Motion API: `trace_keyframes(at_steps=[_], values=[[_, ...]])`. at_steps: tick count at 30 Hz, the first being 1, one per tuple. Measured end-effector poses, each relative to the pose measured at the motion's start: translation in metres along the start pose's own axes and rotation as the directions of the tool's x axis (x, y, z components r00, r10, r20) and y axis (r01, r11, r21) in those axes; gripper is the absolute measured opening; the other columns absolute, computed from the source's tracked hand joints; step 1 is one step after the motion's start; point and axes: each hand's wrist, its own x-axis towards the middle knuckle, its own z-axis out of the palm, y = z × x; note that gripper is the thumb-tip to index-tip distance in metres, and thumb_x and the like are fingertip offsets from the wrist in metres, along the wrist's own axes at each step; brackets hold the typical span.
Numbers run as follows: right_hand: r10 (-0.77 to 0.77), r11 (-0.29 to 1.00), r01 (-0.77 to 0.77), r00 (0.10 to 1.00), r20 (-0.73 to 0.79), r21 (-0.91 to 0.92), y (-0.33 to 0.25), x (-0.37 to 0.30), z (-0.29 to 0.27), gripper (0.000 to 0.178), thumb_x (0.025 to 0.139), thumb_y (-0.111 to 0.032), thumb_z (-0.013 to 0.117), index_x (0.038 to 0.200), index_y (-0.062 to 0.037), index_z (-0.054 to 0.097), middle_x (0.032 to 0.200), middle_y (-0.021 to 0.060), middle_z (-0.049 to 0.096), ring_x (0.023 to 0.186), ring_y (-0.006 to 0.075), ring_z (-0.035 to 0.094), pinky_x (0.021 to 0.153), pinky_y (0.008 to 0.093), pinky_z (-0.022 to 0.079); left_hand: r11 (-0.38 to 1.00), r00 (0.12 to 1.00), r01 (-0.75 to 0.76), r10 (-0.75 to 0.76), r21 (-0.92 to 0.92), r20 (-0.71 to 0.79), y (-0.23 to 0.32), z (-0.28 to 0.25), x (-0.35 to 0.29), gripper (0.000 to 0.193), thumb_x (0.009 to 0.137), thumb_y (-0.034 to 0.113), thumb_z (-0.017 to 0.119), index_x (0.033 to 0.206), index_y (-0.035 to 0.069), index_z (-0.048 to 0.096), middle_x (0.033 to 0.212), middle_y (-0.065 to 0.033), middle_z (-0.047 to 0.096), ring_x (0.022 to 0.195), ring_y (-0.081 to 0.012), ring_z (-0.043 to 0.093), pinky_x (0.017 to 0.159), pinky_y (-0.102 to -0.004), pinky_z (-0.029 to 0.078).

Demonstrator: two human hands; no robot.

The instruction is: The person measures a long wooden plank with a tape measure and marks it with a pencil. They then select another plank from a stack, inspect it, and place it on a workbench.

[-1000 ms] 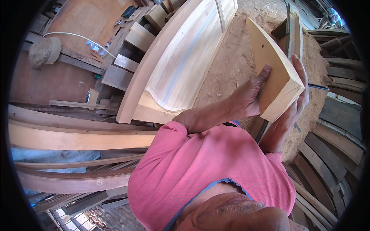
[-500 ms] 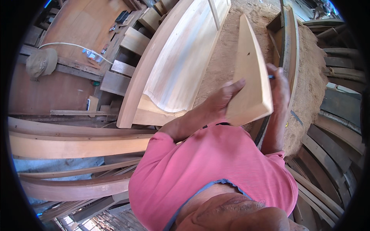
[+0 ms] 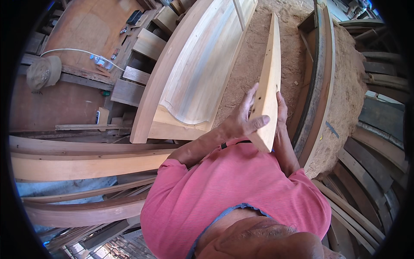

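I am gripping a wooden board (image 3: 268, 82) between both hands, holding it in front of my chest above the sawdust-covered floor (image 3: 246, 64). My left hand (image 3: 239, 118) is holding its left side, thumb lying over the upper face, nearer the close end; my right hand (image 3: 281, 111) is holding the right side, partly hidden. The board's long axis is running away from me, its narrowing tip pointing ahead and leaning slightly right.

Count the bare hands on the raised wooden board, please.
2: the left hand at the left side of the wooden board, the right hand at its right side, partly hidden behind it.
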Motion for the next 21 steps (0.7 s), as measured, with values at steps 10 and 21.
trace_keyframes(at_steps=[10,21], values=[[-0.183,0.98,0.18,0.983,0.028,0.089,-0.04,0.021,0.062,0.049,0.104,-0.049,0.05,0.121,-0.0041,0.063,0.102,0.0116,0.069,0.091,0.026,0.066,0.083,0.0421,0.057,0.836,0.89,-0.417,0.455,0.358,-0.024,0.016,0.069,0.046,0.128,0.084,0.017,0.076,0.155,-0.007,-0.028,0.159,-0.0287,0.027,0.153,-0.0349,0.022,0.123,-0.0464,0.02],[-0.191,0.964,0.14,0.956,0.222,0.225,-0.066,0.059,0.076,0.046,0.104,-0.047,0.053,0.119,-0.0046,0.062,0.101,0.0106,0.069,0.088,0.0245,0.065,0.082,0.041,0.057,0.636,0.836,-0.495,0.533,0.592,0.126,0.066,0.059,0.106,0.134,0.061,0.024,0.075,0.159,-0.013,-0.009,0.158,-0.0401,0.021,0.151,-0.0425,0.02,0.122,-0.0463,0.006]])
